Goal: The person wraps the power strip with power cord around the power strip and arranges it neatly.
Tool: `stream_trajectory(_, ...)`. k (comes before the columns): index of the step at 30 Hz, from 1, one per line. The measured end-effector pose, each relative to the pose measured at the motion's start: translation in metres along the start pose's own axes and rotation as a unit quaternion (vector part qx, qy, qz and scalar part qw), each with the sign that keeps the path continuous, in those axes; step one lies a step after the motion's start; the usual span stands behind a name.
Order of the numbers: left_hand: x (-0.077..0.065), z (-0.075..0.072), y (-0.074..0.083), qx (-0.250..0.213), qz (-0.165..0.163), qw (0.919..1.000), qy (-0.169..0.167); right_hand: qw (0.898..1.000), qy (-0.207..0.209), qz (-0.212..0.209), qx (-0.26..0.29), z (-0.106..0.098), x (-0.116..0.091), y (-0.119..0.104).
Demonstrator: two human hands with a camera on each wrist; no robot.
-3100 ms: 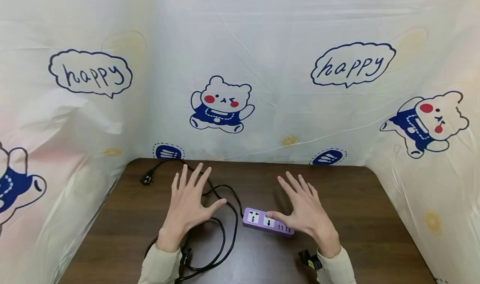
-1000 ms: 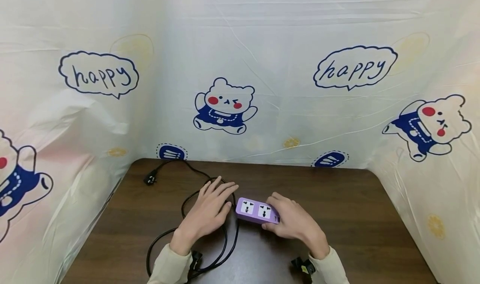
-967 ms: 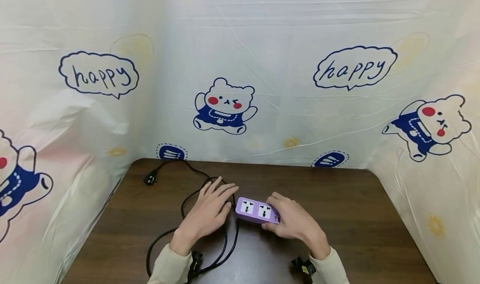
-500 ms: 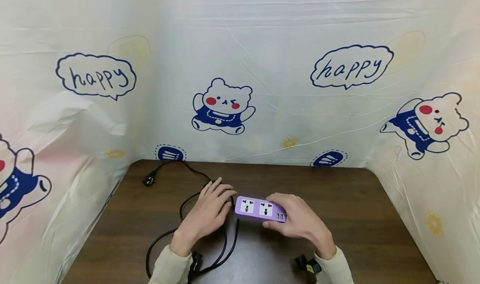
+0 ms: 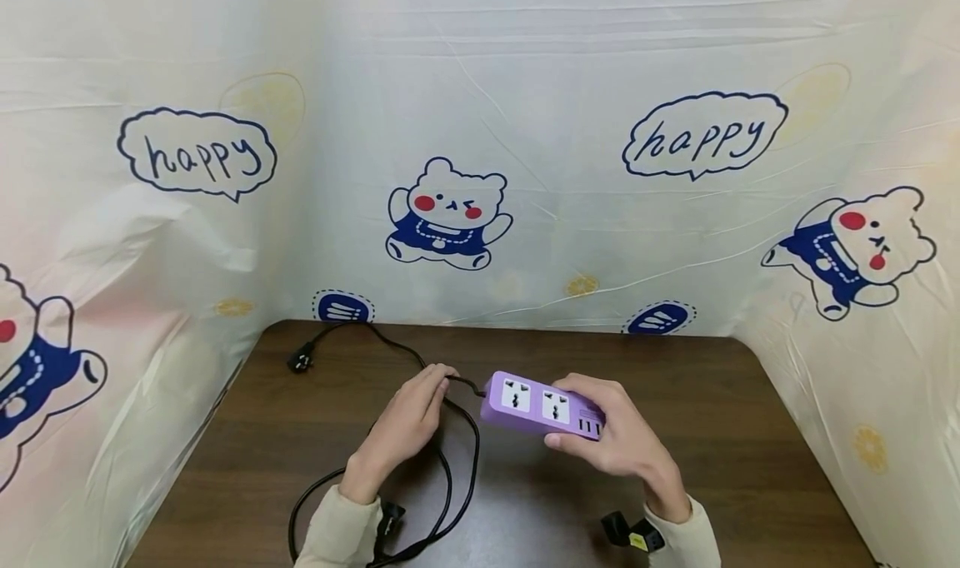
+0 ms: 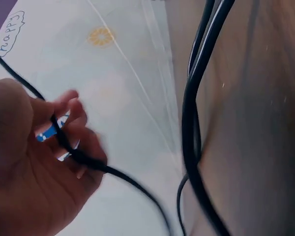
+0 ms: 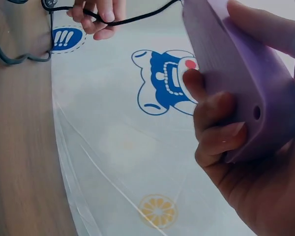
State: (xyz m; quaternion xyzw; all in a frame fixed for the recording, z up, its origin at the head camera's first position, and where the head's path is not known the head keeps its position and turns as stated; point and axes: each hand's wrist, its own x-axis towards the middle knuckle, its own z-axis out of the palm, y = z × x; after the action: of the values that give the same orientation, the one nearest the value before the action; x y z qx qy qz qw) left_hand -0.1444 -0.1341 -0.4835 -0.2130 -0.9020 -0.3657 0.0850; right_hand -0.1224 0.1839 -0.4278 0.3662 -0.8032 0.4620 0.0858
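Note:
My right hand (image 5: pixel 626 435) grips the right end of a purple power strip (image 5: pixel 536 403), thumb on the near side. In the right wrist view, its fingers curl under the strip's purple body (image 7: pixel 236 64), which is raised off the table. White sockets and the USB ports face up. To the left, my left hand (image 5: pixel 397 426) holds the strip's black cord (image 5: pixel 465 381) a short way from where it enters the strip. The left wrist view shows the cord (image 6: pixel 135 184) crossing the palm side, between thumb and curled fingers.
More cord (image 5: pixel 476 468) lies in loose loops on the brown table (image 5: pixel 675 385), under and in front of the left hand. Its black plug (image 5: pixel 302 358) rests near the back left corner. A printed curtain (image 5: pixel 562 135) encloses the back and sides.
The right hand has taken hold of the power strip, lifted it and moved it slightly right. The left hand has come down to the cord and now holds it beside the strip.

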Motion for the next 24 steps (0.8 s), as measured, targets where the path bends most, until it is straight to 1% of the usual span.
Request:
stream_trajectory(1,0.0,0.002,-0.001,-0.022,-0.001,0.9997,0.005,1.0,0.01,-0.005,-0.001,0.001,-0.003,0.006)
stream_trajectory(3,0.001,0.005,-0.003,-0.067,-0.003,0.9977,0.015,0.999,0.03,-0.017,-0.001,0.001,-0.005,0.01)
stream_trajectory(6,0.003,0.008,-0.008,-0.13,-0.003,0.9913,0.023,0.998,0.048,-0.031,-0.001,0.0,-0.007,0.013)
stream_trajectory(8,0.003,0.01,-0.011,-0.184,-0.003,0.9827,0.023,0.998,0.053,-0.037,0.002,-0.001,-0.008,0.013)
stream_trajectory(10,0.003,0.01,-0.014,-0.23,-0.003,0.9731,0.017,0.998,0.054,-0.039,0.004,-0.002,-0.009,0.014)
stream_trajectory(11,0.003,0.01,-0.015,-0.248,-0.008,0.9687,0.012,0.998,0.053,-0.04,0.007,-0.002,-0.009,0.013)
stream_trajectory(13,0.003,0.011,-0.017,-0.27,-0.021,0.9626,-0.001,0.998,0.049,-0.041,0.011,-0.002,-0.008,0.013)
stream_trajectory(15,0.004,0.012,-0.018,-0.263,-0.043,0.9637,-0.015,0.998,0.045,-0.045,0.015,-0.001,-0.007,0.012)
stream_trajectory(20,0.008,0.019,-0.02,-0.215,-0.095,0.9699,-0.065,0.998,0.015,-0.052,0.034,0.005,-0.002,0.009)
stream_trajectory(22,0.01,0.022,-0.02,-0.205,-0.103,0.9696,-0.086,0.998,-0.002,-0.052,0.039,0.009,0.0,0.007)
stream_trajectory(24,0.012,0.023,-0.021,-0.205,-0.112,0.9673,-0.098,0.998,-0.016,-0.053,0.04,0.014,0.0,0.007)
